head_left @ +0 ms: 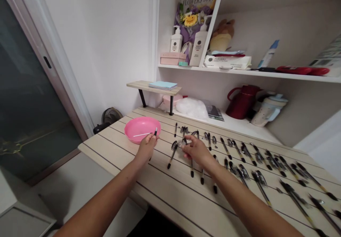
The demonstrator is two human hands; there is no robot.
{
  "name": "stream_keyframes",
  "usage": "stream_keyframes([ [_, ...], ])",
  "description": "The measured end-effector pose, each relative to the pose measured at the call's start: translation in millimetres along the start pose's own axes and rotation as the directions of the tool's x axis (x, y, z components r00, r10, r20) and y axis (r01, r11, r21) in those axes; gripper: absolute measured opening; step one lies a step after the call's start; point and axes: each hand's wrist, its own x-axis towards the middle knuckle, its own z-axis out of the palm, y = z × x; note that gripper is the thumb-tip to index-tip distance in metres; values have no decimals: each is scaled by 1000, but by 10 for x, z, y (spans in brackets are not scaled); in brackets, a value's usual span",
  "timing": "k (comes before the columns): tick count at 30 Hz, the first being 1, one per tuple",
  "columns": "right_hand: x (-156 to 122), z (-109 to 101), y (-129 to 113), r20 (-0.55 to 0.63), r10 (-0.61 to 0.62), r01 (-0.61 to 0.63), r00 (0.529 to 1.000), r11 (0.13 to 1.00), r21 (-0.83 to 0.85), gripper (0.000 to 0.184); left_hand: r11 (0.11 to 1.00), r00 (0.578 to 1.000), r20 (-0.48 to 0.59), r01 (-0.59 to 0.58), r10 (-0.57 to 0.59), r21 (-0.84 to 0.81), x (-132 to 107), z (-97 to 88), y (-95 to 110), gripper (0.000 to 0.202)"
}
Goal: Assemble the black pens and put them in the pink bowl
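Note:
In the head view, my left hand [147, 147] is closed around a slim black pen [155, 132], its pointed silver tip up, at the right edge of the pink bowl [128, 134]. A thin white stick [141, 135], like a pen refill, lies across the bowl. My right hand [197, 151] reaches in among the pens, thumb and fingers closed on a small dark, clear piece [184, 141] that looks like a pen cap. Between my hands a black pen [173, 155] rests on the slatted table [157, 191]. Under my right hand, parts of several pens are hidden.
Many black pens [247, 153] and loose caps [261, 177] spread in rows to the right. Behind are a small raised shelf [135, 84], a white fluffy bundle [192, 108], a red jug [241, 102] and a pale bottle [268, 111]. A sliding door [32, 88] stands left.

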Motion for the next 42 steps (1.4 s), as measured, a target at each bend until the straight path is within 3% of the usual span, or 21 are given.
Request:
stream_keyframes([
  [4, 269, 304, -82, 22, -45, 50, 999, 895, -443, 37, 1000, 1000, -4, -17, 17, -5, 108, -68, -20, 16],
  [11, 555, 698, -115, 26, -73, 72, 997, 767, -637, 35, 998, 990, -129, -55, 49, -41, 216, -180, -9, 21],
  [15, 645, 753, -127, 48, -67, 81, 997, 708, -702, 34, 996, 999, -44, -23, 20, -87, 118, -114, 0, 31],
  [19, 801, 718, -168, 61, -64, 88, 996, 646, -758, 32, 988, 992, 89, 103, -93, -113, 27, -16, -5, 34],
  [31, 1557, 700, -231, 28, -25, 37, 999, 505, -862, 31, 930, 938, 184, 325, -294, -172, 66, -17, -97, 35],
  [37, 1717, 751, -178, 44, -34, 55, 998, 506, -861, 27, 914, 929, 191, 354, -318, -201, 65, -16, -92, 38],
  [42, 1674, 762, -213, 14, -79, 57, 997, 576, -816, 29, 915, 930, 200, 348, -309, -203, 67, -15, -99, 34],
])
